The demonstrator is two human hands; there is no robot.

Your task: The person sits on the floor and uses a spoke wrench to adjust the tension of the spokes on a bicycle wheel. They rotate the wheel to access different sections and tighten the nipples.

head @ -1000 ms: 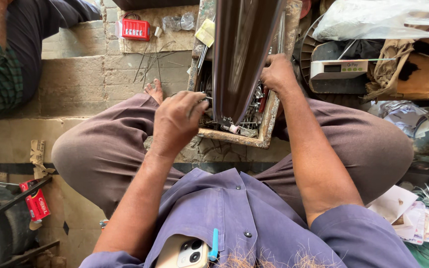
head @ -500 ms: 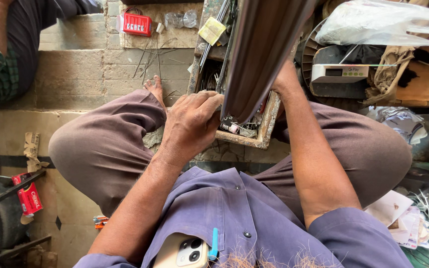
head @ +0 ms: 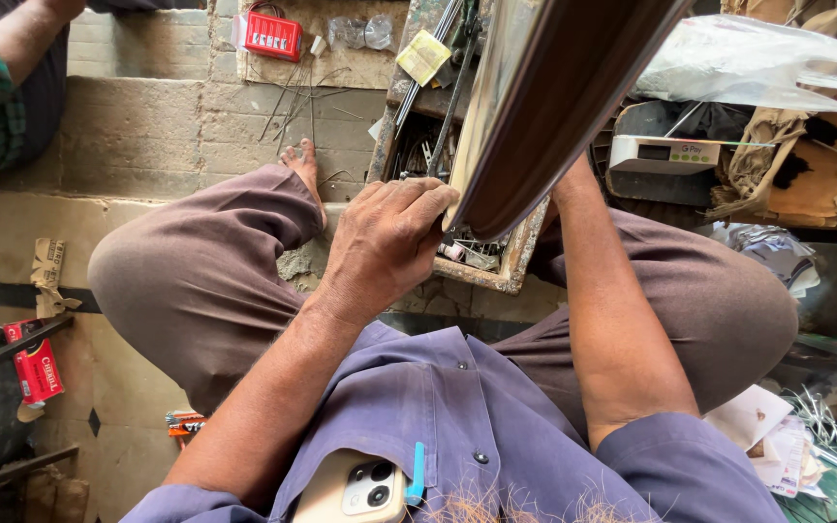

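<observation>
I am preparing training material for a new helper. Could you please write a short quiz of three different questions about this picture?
1. True or false: the left hand rests its fingers on the edge of the curved metal rim.
2. Where does the small red box with wires lie? A) on the person's knee B) at the top of the picture, on the ground beyond the bare foot C) inside the wooden tray
3. Fill in: the right hand is mostly ______ behind the rim.

Key: 1 true; 2 B; 3 hidden.
</observation>
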